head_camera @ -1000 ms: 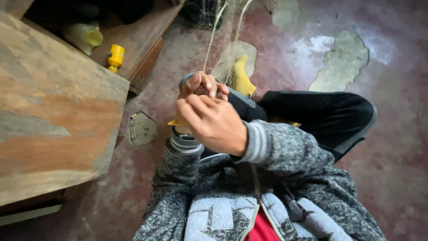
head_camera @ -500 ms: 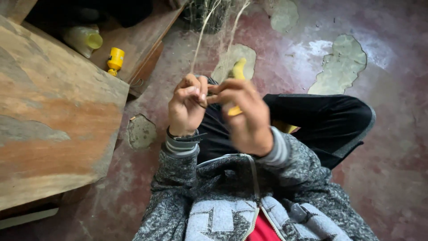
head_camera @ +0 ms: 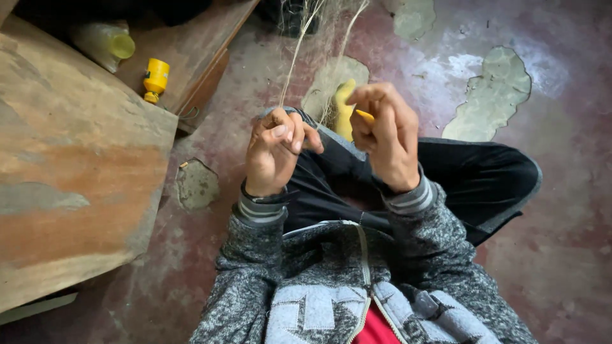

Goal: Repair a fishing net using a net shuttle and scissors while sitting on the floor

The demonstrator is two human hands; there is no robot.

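Observation:
I sit cross-legged on a worn reddish floor. My left hand pinches pale thin net strands that run up and away toward the top of the view. My right hand is shut on a small yellow tool, whose tip pokes out between thumb and fingers. The two hands are a short gap apart above my black trousers. A yellow foot covering shows behind the hands. I wear a grey knit jacket with striped cuffs.
A worn wooden table top fills the left side. Beyond it lies a lower wooden board with a small yellow spool and a pale plastic bottle with a yellow cap. The floor has cracked, peeled patches.
My hands were overlapped low near my lap. They have risen and separated, the right hand moving right with the yellow tool, the left keeping its pinch on the strands.

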